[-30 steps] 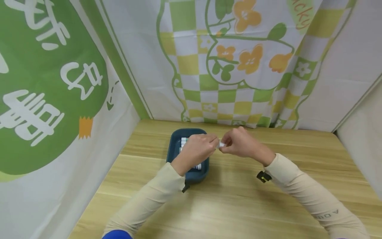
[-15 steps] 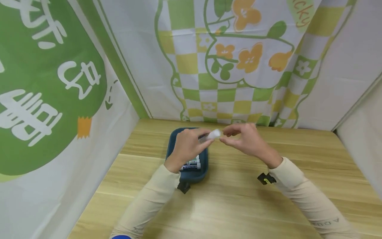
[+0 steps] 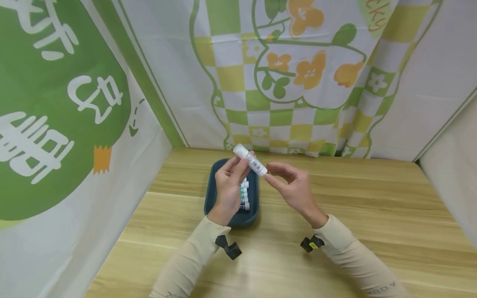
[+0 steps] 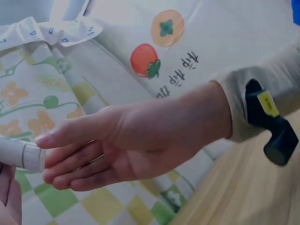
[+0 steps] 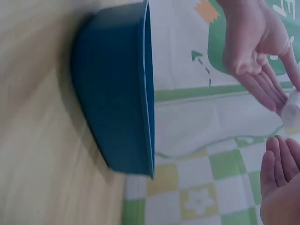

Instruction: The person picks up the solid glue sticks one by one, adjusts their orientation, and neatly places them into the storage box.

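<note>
My left hand (image 3: 226, 194) holds a white glue stick (image 3: 255, 164) between thumb and fingers, tilted with its wider end up and to the left. Printing shows on its label. At the lower end is my right hand (image 3: 294, 192), its fingers loosely extended and its thumb tip at or touching the end of the stick. The left wrist view shows this right hand (image 4: 136, 140) from the side, palm visible. Beneath the left hand sits a dark blue tray (image 3: 246, 220) with several similar sticks (image 3: 244, 194) in it, partly hidden by that hand.
A wooden table (image 3: 283, 256) carries the tray. Behind it hangs a green-and-yellow checked cloth (image 3: 279, 118), and a printed side cloth (image 3: 149, 165) stands on the left. Black wrist cameras (image 3: 231, 248) jut out beside both cuffs.
The glue stick, earlier mostly covered by the hands, has been raised and turned, so its label shows. My left hand has rotated palm-up; my right hand has loosened and moved slightly left.
</note>
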`<state>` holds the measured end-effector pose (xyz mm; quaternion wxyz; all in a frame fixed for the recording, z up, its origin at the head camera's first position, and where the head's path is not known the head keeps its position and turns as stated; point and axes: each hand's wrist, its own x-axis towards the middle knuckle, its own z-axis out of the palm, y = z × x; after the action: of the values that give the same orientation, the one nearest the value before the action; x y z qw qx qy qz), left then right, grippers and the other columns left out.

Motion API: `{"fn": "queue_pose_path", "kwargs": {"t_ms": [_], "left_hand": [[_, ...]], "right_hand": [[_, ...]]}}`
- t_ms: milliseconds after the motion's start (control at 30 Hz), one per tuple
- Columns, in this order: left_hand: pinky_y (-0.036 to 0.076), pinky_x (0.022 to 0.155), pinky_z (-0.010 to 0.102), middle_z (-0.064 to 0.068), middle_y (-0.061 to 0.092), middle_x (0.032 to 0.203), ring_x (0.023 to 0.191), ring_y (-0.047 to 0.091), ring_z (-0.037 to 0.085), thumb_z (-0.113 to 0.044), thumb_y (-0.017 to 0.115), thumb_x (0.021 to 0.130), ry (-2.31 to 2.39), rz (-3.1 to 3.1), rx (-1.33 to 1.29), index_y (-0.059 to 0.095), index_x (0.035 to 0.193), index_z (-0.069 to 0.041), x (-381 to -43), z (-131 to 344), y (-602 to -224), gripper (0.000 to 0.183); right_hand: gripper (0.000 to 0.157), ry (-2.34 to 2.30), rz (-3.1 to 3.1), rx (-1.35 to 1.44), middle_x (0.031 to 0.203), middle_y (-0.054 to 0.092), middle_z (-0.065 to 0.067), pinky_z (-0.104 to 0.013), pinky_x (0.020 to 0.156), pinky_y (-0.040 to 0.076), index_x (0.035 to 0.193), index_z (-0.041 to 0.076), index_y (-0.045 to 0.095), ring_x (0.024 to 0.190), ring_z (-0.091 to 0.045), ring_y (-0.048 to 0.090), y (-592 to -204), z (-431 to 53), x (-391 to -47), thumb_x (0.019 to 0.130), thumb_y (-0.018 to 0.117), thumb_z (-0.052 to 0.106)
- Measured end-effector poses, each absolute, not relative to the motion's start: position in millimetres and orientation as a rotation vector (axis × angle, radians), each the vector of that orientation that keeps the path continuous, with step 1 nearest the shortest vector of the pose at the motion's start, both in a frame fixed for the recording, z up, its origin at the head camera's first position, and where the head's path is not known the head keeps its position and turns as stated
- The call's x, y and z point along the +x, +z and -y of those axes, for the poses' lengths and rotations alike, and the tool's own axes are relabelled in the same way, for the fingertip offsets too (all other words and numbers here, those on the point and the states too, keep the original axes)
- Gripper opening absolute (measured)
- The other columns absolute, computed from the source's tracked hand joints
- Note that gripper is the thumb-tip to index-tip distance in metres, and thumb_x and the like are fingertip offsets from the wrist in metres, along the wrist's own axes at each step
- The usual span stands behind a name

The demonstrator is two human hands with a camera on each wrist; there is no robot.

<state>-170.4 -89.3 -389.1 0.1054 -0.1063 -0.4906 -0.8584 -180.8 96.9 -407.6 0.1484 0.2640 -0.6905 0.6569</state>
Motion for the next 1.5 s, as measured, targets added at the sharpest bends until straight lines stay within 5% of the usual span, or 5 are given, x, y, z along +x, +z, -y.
{"fn": "queue_pose_path", "kwargs": {"t_ms": [467,700,933,1133,1500], "left_hand": [[0.055,0.111,0.032,0.01,0.076,0.126,0.124,0.072,0.019,-0.009,0.064,0.104,-2.528,1.73,-0.258,0.068,0.128,0.002,-159.0,122.1,-397.1,0.027],[0.037,0.127,0.046,0.014,0.04,0.169,0.157,0.039,0.036,-0.023,0.069,0.103,-1.816,2.608,-0.533,0.04,0.162,-0.008,-131.1,190.5,-390.2,0.067],[0.024,0.128,0.068,0.016,0.013,0.178,0.163,0.018,0.044,-0.055,0.068,0.099,-1.098,2.989,-0.449,0.015,0.171,-0.011,-106.7,224.8,-423.5,0.1],[0.021,0.132,0.059,0.017,0.002,0.179,0.166,0.01,0.038,-0.066,0.062,0.098,-0.769,3.058,-0.419,0.008,0.17,-0.004,-103.6,231.2,-451.7,0.109],[0.024,0.132,0.056,0.021,0.009,0.177,0.165,0.014,0.039,-0.068,0.057,0.1,-0.639,3.052,-0.43,0.015,0.167,0.004,-101.0,229.8,-461.8,0.107]], "right_hand": [[0.02,1.834,2.003,0.793,0.103,0.08,-0.02,-0.026,0.089,0.064,0.109,-0.001,0.079,0.089,-0.008,0.075,-417.9,-87.1,-175.8,0.089,0.081,-0.002],[0.015,1.554,2.159,0.961,0.097,0.081,-0.006,-0.026,0.083,0.061,0.104,0.01,0.082,0.088,-0.011,0.073,-417.8,-96.3,-180.3,0.089,0.085,0.007],[0.013,1.249,2.295,1.113,0.098,0.082,0.001,-0.031,0.08,0.064,0.102,0.016,0.083,0.087,-0.017,0.077,-427.8,-94.7,-182.2,0.089,0.086,0.016],[0.014,1.113,2.357,1.203,0.095,0.081,-0.001,-0.037,0.078,0.066,0.1,0.011,0.083,0.085,-0.018,0.076,-446.1,-81.2,-182.0,0.089,0.086,0.02],[0.014,0.962,2.495,1.358,0.096,0.082,-0.003,-0.03,0.081,0.065,0.099,0.009,0.084,0.088,-0.015,0.076,-453.3,-57.6,-185.7,0.09,0.086,0.019]]}}
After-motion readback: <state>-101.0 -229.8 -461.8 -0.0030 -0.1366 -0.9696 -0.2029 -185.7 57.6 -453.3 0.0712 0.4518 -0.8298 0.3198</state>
